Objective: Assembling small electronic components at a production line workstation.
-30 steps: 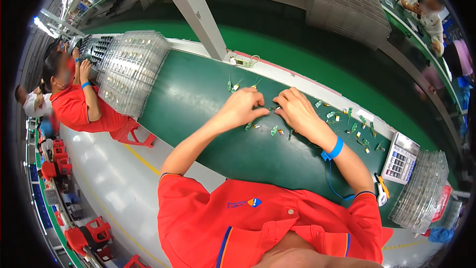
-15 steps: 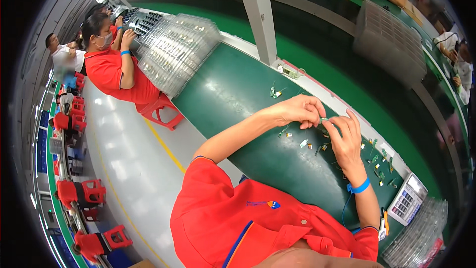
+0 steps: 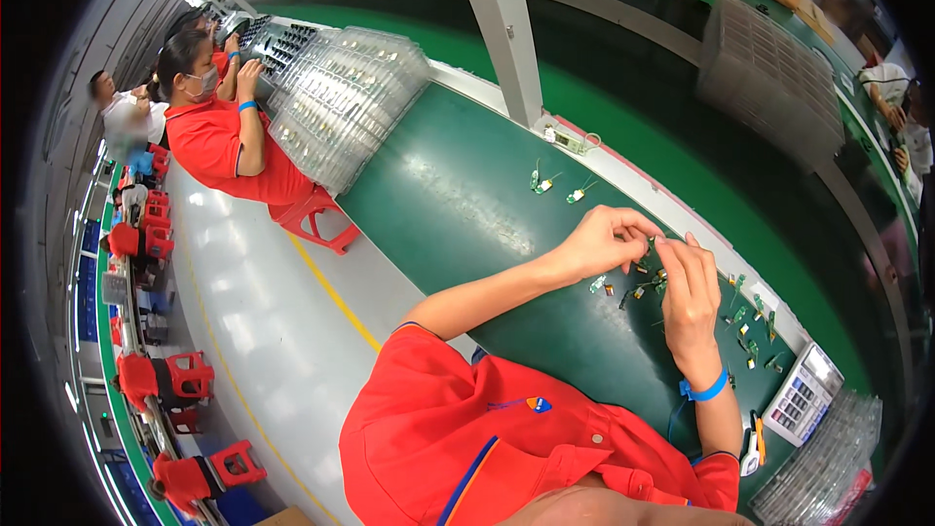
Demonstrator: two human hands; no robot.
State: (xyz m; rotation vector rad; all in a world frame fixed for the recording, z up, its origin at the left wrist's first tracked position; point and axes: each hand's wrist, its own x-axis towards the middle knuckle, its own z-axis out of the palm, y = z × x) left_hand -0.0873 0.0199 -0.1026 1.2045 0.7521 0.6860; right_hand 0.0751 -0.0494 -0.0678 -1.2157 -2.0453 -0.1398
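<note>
My left hand (image 3: 616, 239) and my right hand (image 3: 690, 292) meet over the green tabletop, with fingertips pinched close together. Between them a small green circuit board (image 3: 651, 245) shows, mostly covered by my fingers. Under and beside my hands lie several loose little boards and small parts, among them a pale green one (image 3: 597, 284). Farther left on the table, a small board with thin wires (image 3: 577, 196) lies apart, close to another wired board (image 3: 544, 184). More small green boards (image 3: 746, 331) are scattered to the right of my right wrist, which wears a blue band (image 3: 705, 387).
A calculator (image 3: 804, 394) sits at the right, beside stacked clear trays (image 3: 823, 468) and a white-and-orange tool (image 3: 753, 446). Tall clear trays (image 3: 351, 102) stand at the table's far left, by a seated co-worker (image 3: 219, 141). A metal post (image 3: 506, 34) rises behind the table edge.
Both hands have shifted slightly right, my left hand also a little nearer me. A wired board that my left hand's earlier position covered is now visible on the tabletop.
</note>
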